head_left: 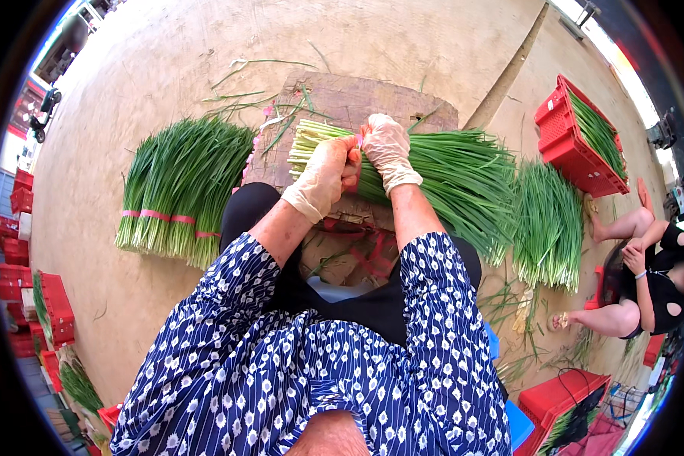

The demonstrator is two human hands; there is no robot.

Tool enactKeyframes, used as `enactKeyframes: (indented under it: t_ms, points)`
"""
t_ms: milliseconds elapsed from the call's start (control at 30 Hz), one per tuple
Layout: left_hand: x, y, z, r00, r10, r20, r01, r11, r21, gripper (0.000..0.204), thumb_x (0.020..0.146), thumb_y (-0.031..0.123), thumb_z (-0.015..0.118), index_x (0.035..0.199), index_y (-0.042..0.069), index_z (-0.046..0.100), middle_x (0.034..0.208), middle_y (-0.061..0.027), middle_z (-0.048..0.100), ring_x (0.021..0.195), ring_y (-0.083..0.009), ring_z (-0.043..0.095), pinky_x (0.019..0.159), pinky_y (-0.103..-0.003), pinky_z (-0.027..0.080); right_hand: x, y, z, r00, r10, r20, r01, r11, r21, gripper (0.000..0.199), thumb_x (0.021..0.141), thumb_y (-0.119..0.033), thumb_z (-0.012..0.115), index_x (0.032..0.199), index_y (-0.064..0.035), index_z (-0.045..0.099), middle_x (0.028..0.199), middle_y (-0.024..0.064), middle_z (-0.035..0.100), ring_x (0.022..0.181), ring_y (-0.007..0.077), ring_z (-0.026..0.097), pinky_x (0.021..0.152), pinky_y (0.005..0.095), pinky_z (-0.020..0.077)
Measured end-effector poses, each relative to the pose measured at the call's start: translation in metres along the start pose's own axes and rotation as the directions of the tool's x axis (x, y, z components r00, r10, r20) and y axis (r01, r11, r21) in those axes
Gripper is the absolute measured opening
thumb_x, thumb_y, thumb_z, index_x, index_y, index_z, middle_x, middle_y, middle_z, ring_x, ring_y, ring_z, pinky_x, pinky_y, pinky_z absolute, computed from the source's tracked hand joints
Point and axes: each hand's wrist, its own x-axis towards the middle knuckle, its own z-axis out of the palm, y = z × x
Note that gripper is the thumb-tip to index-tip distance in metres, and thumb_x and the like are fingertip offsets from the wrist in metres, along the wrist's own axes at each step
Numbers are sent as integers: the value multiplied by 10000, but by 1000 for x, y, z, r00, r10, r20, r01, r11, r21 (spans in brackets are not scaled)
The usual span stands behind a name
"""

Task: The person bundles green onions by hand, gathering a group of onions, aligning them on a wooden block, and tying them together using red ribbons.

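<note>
Fingers of both gloved hands, left hand [328,173] and right hand [386,148], clamp the green onion bundle [448,178] at frame centre, pinching a pink band [355,163].

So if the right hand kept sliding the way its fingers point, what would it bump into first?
The gloved right hand points up and left over the bunch of green onions it grips. Going on, it would probably meet the pale root ends of that bunch, then the wooden board. Depth is hard to judge.
</note>
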Motion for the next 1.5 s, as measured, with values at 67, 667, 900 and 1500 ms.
enactKeyframes:
  t_ms: [67,667,900,1500]
  points:
    - [-8,-5,5,998,30,-50,-32,999,-28,198,1025,207,448,848,150,518,630,41,492,429,-71,271,428,-259,241,-4,-1,-4,999,-29,-26,29,999,-24,178,835,-250,679,774,-84,655,848,175,677,816,392,654,694,483,508]
    - [-33,-39,5,962,243,-126,-221,961,169,320,995,176,516,680,127,538,593,22,496,475,-71,371,421,-253,269,-13,-7,-3,987,-150,-48,146,986,-79,126,796,-227,701,781,-107,664,823,117,673,809,333,663,692,443,526]
    - [-13,-73,6,708,664,241,-367,54,929,232,963,185,585,769,57,581,730,-195,583,698,-405,587,637,-476,450,5,-2,-5,972,-224,71,232,963,-139,140,826,-261,664,782,-130,692,800,123,701,797,338,684,685,461,512]
    - [72,-120,-7,585,373,720,-212,-787,580,108,884,172,613,811,95,593,753,-58,529,707,-220,525,655,-370,449,-25,-82,-16,939,-261,226,292,949,-118,152,784,-155,617,811,-76,744,805,170,717,761,322,724,654,439,576]
